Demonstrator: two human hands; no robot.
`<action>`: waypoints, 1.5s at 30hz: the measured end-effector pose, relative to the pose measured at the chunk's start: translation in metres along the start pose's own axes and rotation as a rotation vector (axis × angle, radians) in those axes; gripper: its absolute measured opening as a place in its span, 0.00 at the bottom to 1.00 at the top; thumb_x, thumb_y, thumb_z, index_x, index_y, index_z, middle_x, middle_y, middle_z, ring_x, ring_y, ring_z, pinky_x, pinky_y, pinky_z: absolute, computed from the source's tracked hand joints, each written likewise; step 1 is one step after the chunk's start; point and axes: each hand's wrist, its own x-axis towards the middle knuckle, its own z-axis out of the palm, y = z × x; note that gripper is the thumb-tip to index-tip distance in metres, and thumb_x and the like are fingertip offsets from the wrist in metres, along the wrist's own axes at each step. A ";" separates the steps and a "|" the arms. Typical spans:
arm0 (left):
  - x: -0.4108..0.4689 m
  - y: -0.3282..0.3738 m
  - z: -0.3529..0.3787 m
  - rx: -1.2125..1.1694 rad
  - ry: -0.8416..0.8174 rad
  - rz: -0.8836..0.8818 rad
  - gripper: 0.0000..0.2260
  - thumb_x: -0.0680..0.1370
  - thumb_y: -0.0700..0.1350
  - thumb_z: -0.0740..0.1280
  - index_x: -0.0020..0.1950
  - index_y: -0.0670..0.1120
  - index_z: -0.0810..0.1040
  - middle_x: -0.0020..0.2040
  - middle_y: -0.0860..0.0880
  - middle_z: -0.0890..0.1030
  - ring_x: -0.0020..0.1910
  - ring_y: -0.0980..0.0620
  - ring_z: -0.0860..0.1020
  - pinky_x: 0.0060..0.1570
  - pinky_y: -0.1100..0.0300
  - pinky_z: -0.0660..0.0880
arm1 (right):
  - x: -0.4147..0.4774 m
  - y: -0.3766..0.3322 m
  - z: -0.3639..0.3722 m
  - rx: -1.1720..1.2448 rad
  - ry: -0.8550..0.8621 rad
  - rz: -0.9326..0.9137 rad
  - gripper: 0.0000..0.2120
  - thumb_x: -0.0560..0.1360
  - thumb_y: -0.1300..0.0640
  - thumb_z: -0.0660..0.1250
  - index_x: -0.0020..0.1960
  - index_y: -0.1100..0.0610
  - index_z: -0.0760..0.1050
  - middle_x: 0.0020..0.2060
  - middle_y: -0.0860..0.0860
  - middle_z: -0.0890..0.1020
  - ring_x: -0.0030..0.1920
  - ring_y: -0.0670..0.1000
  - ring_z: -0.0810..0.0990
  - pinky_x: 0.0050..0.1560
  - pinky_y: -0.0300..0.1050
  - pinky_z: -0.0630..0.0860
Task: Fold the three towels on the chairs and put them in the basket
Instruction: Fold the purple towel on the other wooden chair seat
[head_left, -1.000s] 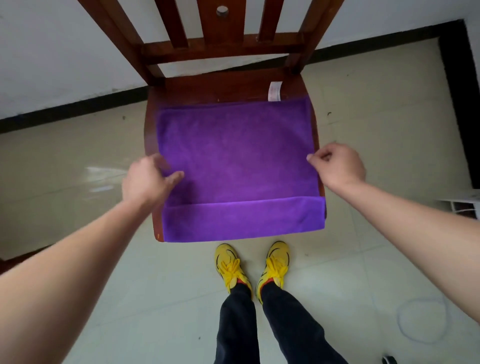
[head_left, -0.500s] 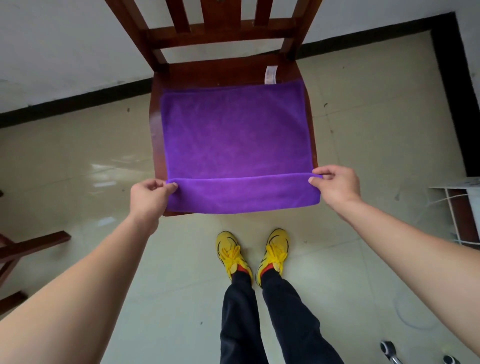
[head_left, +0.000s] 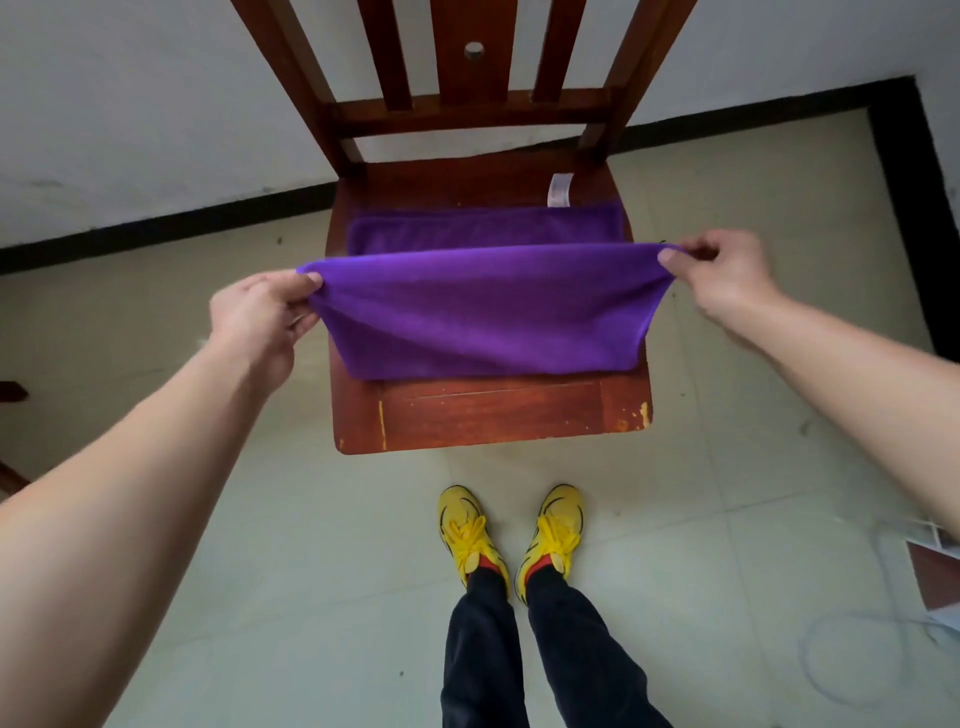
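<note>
Head view looks down on a wooden chair (head_left: 493, 415) that stands before a white wall (head_left: 156, 104). On its seat lies a purple towel (head_left: 483, 306). The far part of the towel lies flat on the back half of the seat, and a small white label (head_left: 560, 189) at its far right corner rests on the bare wood. The near part is raised above the seat and stretched between the two hands, so that it hangs like a sheet. Its lower side touches the seat about in the middle. The front strip of the seat is uncovered.

The left hand (head_left: 260, 322) pinches the left corner of the raised edge between the thumb and the curled fingers. The right hand (head_left: 722, 275) pinches the right corner in the same manner. Both forearms are bare and reach in from the lower corners.

In front of the chair the person stands on a pale tiled floor (head_left: 311, 597), in yellow shoes (head_left: 467, 535) and dark trousers (head_left: 478, 649). The toes are near the front of the seat but apart from it. A black skirting (head_left: 156, 231) runs along the foot of the wall.
</note>
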 end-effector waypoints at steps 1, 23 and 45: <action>0.010 0.005 0.005 -0.009 -0.012 -0.004 0.05 0.73 0.34 0.68 0.42 0.43 0.77 0.43 0.46 0.81 0.38 0.54 0.82 0.45 0.62 0.79 | 0.011 -0.006 0.002 0.017 -0.001 -0.001 0.06 0.73 0.52 0.72 0.48 0.52 0.80 0.42 0.52 0.81 0.44 0.51 0.78 0.50 0.47 0.75; 0.071 -0.075 0.065 1.543 -0.178 0.797 0.24 0.79 0.54 0.60 0.75 0.50 0.64 0.77 0.38 0.58 0.75 0.37 0.56 0.70 0.43 0.59 | 0.024 -0.006 0.105 -0.605 -0.194 -0.487 0.26 0.80 0.47 0.59 0.75 0.54 0.62 0.76 0.56 0.61 0.75 0.57 0.57 0.70 0.58 0.62; 0.036 -0.143 0.029 1.626 -0.060 0.719 0.32 0.79 0.63 0.46 0.78 0.46 0.53 0.78 0.37 0.51 0.78 0.38 0.48 0.74 0.41 0.50 | -0.003 0.032 0.075 -0.379 -0.038 0.126 0.30 0.69 0.39 0.72 0.63 0.56 0.73 0.55 0.54 0.81 0.54 0.60 0.80 0.49 0.48 0.75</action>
